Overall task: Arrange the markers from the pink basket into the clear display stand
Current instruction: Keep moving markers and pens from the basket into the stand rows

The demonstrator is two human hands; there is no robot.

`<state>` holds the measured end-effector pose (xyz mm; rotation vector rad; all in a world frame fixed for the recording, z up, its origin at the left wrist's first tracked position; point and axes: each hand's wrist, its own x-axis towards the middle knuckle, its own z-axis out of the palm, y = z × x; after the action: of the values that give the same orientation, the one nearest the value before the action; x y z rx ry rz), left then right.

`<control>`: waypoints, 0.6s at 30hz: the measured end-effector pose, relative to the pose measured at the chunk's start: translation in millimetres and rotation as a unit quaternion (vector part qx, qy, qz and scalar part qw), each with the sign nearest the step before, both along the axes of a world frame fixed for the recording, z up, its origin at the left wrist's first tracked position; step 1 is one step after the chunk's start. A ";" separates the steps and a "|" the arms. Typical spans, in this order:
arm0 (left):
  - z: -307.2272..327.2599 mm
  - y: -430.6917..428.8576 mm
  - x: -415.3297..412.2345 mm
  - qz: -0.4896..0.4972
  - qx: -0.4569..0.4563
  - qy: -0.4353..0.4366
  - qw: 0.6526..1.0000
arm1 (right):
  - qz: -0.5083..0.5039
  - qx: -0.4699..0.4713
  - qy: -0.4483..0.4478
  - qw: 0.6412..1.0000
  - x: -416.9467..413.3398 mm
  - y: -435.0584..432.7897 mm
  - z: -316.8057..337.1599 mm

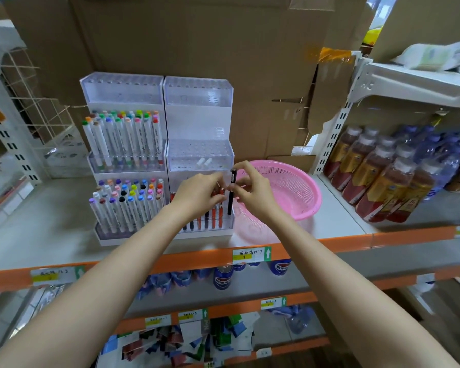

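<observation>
Shelving, head view: grey matte shelf (51,208) with a glossy orange front lip carrying paper price labels (250,254); creased brown cardboard (197,35) forms the back wall. Two stepped stands of clear, hard plastic on white bases sit side by side on the shelf. The left stand (122,88) is packed with white-barrelled markers (128,139), round coloured caps up. The clear display stand (199,123) to its right has tiers with rows of holes; two short white cylinders (204,162) lie in the middle tier. Its lowest tier holds a row of slim red markers (214,216) with darker ones between, all upright. Pink basket (298,187): round, thin perforated plastic, just beside the stand's right side, tipped toward the camera. Shrink-wrapped bottles (377,181) stand further right. Black marker (231,200): slim, glossy, upright, lower end in the rightmost slot of the lowest tier. Right hand (255,193): narrow grip, thumb and fingertips pinching the black marker's upper barrel. Left hand (197,193): fingers curled close together at the tops of the red markers, touching them; whether the grip has actually closed on one cannot be told. Blue cans (223,277) show on the shelf below.
</observation>
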<state>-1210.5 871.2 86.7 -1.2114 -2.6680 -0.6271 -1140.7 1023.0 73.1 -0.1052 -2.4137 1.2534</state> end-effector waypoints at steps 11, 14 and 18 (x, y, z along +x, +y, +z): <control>3.4 -1.2 -1.4 -0.001 -0.076 0.002 0.997 | -0.011 0.035 -0.006 0.999 1.4 3.4 -4.5; 4.8 -3.9 -0.2 -0.003 -0.088 0.027 0.996 | 0.014 0.064 -0.022 0.998 3.1 5.4 -6.0; 7.5 -11.3 -3.2 0.004 -0.074 0.025 0.997 | 0.031 0.089 -0.050 0.994 3.9 8.1 -11.0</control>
<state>-1213.8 859.9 94.2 -1.2330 -2.7174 -0.3977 -1136.8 1031.1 62.1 -0.0431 -2.6209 1.0759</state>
